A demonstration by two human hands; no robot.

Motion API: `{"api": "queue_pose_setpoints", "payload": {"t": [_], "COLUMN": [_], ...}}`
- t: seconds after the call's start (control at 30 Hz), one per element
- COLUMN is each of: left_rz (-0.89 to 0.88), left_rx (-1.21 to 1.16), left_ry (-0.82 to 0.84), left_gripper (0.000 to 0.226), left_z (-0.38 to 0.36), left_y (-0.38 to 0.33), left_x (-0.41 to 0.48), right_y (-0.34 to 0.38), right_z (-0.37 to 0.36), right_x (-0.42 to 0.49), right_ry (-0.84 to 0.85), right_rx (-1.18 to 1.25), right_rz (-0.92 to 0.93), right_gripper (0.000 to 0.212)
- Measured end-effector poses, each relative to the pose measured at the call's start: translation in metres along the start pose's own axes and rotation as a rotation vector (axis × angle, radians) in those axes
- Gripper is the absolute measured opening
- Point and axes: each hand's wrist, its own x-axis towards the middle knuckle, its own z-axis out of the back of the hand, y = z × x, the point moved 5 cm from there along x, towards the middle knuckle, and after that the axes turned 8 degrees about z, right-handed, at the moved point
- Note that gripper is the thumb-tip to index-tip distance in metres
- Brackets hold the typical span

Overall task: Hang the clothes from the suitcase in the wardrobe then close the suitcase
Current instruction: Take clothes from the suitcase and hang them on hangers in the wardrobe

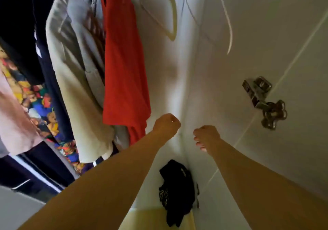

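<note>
Two hands are raised at the centre of the frame: the left hand (166, 125) and the right hand (206, 137) are each curled into a fist, with nothing seen held. One red garment (124, 66) and one beige garment (76, 91) are hung at upper left beside dark clothes (17, 25). Three bare hangers (171, 25) are blurred at the top. One black garment (177, 190) is heaped at lower centre against the white wardrobe wall (221, 73), where one metal hinge (260, 96) is fixed at right.

Bare to the frame edge, both forearms, with only skin showing. Left forearm (106, 176) below the red shirt (124, 61), long and smooth, narrowing to a slim wrist. Left hand (166, 125) just right of the shirt's hem, knuckles rounded. Right forearm (257, 185) and right hand (205, 135) farther right of the shirt, short nails showing on three fingertips.
</note>
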Motion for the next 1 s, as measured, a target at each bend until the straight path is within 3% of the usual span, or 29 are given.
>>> {"api": "queue_pose_setpoints", "payload": {"t": [0.17,0.23,0.43,0.57,0.67,0.83,1.0], "left_rz": [0.225,0.273,0.337,0.339,0.342,0.381,0.370], "left_rx": [0.067,0.123,0.188,0.231,0.220,0.214,0.244], "left_ry": [0.143,0.172,0.166,0.162,0.166,0.183,0.179], "left_gripper": [0.012,0.023,0.008,0.011,0.013,0.016,0.023], "left_z": [-0.050,-0.071,-0.112,-0.151,-0.178,-0.198,-0.199], "left_y": [0.123,0.173,0.306,0.385,0.436,0.499,0.516], "left_x": [0.026,0.040,0.104,0.156,0.191,0.218,0.225], "right_y": [-0.121,-0.175,-0.313,-0.396,-0.446,-0.501,-0.517], "right_z": [-0.052,-0.075,-0.151,-0.191,-0.208,-0.229,-0.241], "right_x": [0.011,0.023,0.073,0.117,0.151,0.188,0.198], "right_ry": [0.074,0.113,0.214,0.228,0.223,0.306,0.200], "right_rx": [-0.186,-0.286,-0.430,-0.457,-0.478,-0.571,-0.351], "right_rz": [-0.128,-0.147,-0.191,-0.216,-0.253,-0.304,-0.288], "right_gripper": [0.038,0.040,0.038,0.011,0.039,0.044,0.051]}}
